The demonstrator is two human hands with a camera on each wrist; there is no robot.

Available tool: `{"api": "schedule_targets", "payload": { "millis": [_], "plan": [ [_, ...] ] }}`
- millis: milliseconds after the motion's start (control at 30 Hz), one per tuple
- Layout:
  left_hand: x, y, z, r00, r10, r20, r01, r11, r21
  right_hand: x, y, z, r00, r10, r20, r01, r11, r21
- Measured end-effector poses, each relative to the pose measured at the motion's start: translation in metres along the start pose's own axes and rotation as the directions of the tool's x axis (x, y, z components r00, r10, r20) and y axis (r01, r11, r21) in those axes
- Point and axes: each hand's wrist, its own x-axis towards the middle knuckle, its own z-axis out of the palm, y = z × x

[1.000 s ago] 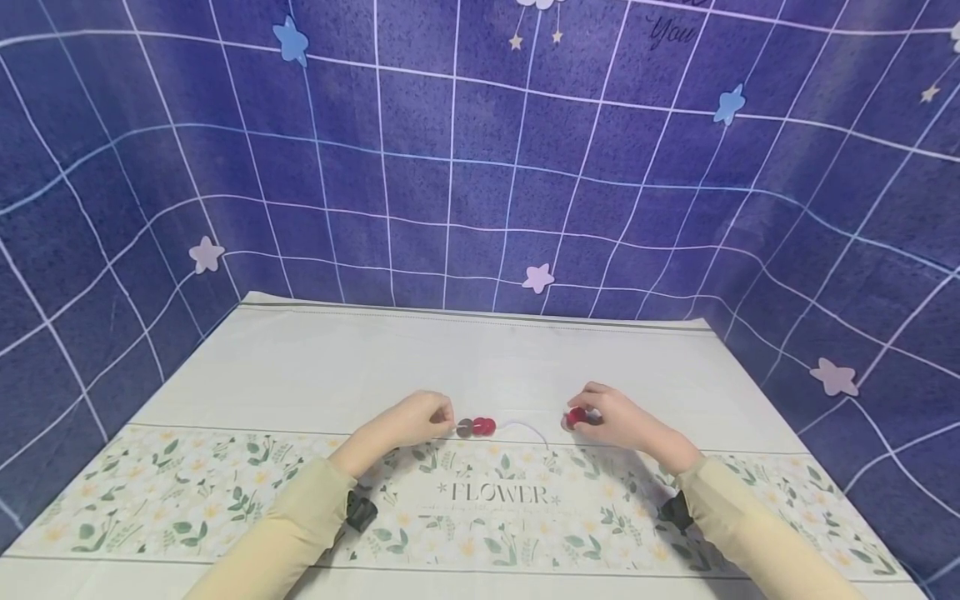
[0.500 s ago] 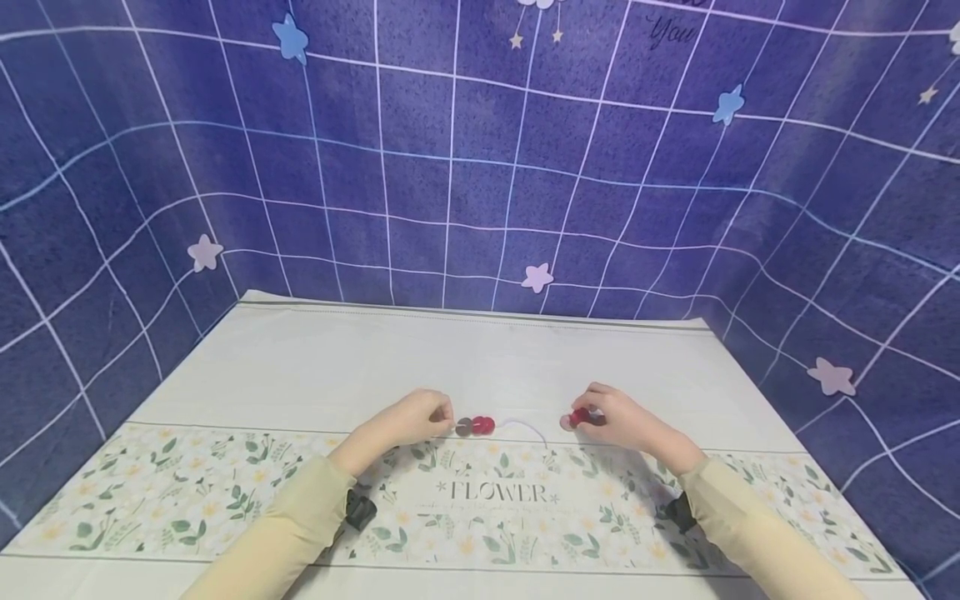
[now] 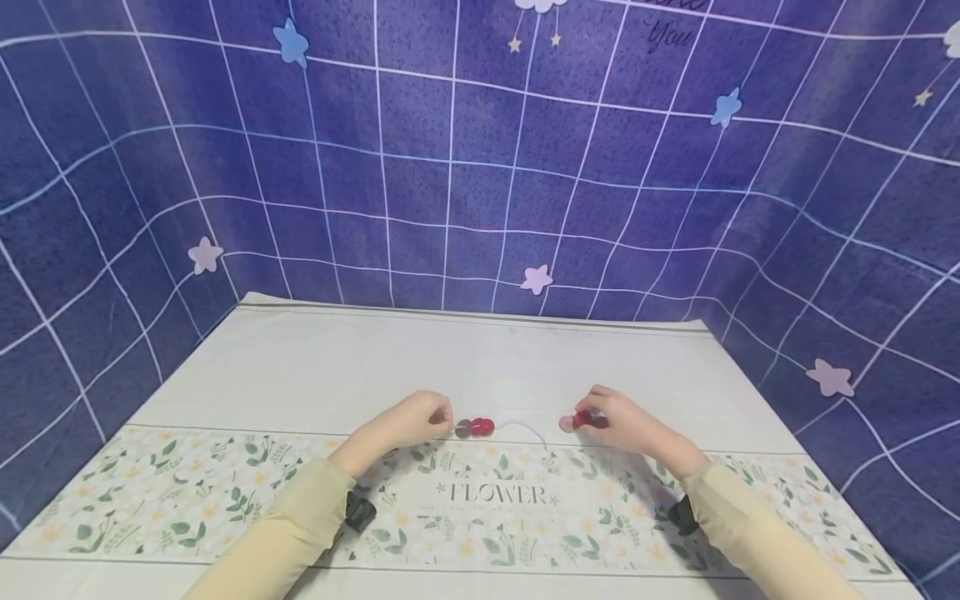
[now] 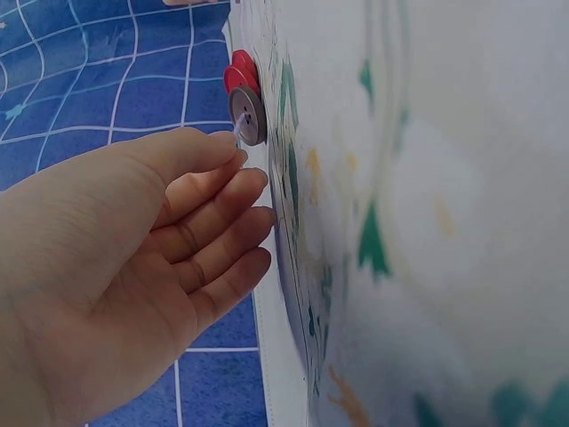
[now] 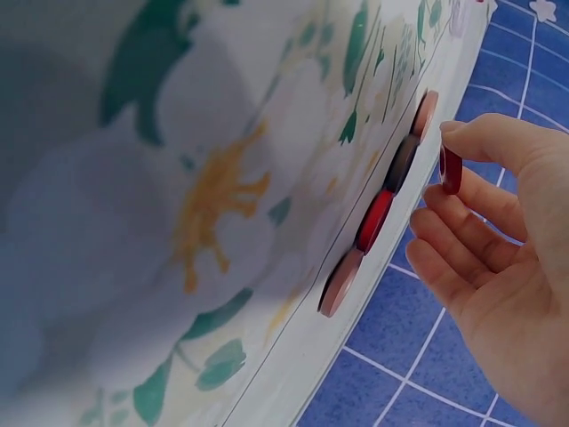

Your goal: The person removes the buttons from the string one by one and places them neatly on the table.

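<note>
Grey "FLOWER" lettering (image 3: 496, 493) is reading upright to the person on the desk (image 3: 487, 358); the small line under it is too faint to read. Dark "You" script (image 3: 670, 33) is showing high on the backdrop (image 3: 420, 187), the word above it cut off. White string (image 3: 534, 428) is lying on the desk, long axis left to right, right end curving toward the person. It is running through the brown button (image 4: 248, 116); two red buttons (image 4: 240, 73) are overlapping just right of that, in line. Left grip (image 3: 420, 417) is pinching the string's left end beside the brown button. Right grip (image 3: 618, 419) is pinching a dark-red button (image 5: 452, 171), tilted, just above a row of buttons (image 5: 374, 222): pink, brown, red, pink, lying flat.
</note>
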Motion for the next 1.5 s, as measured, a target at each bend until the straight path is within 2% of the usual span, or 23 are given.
{"api": "schedule_targets", "payload": {
  "millis": [533,967,1333,1500],
  "plan": [
    [0.000,0.000,0.000,1.000,0.021,-0.001,-0.021,1.000,-0.007,-0.006,0.002,-0.004,1.000,0.014,-0.015,-0.014,1.000,0.023],
    [0.001,-0.001,0.001,1.000,0.004,-0.002,-0.004,1.000,0.012,-0.010,0.006,-0.002,0.998,0.066,0.003,-0.066,0.998,0.012],
    [0.001,0.000,0.001,1.000,-0.019,0.000,0.019,1.000,0.006,-0.015,0.011,-0.002,0.998,0.066,-0.006,-0.066,0.997,0.027],
    [0.001,-0.002,0.002,1.000,-0.008,0.001,0.008,1.000,0.008,-0.018,0.013,-0.002,0.998,0.055,-0.024,-0.054,0.998,0.016]
  ]
}}
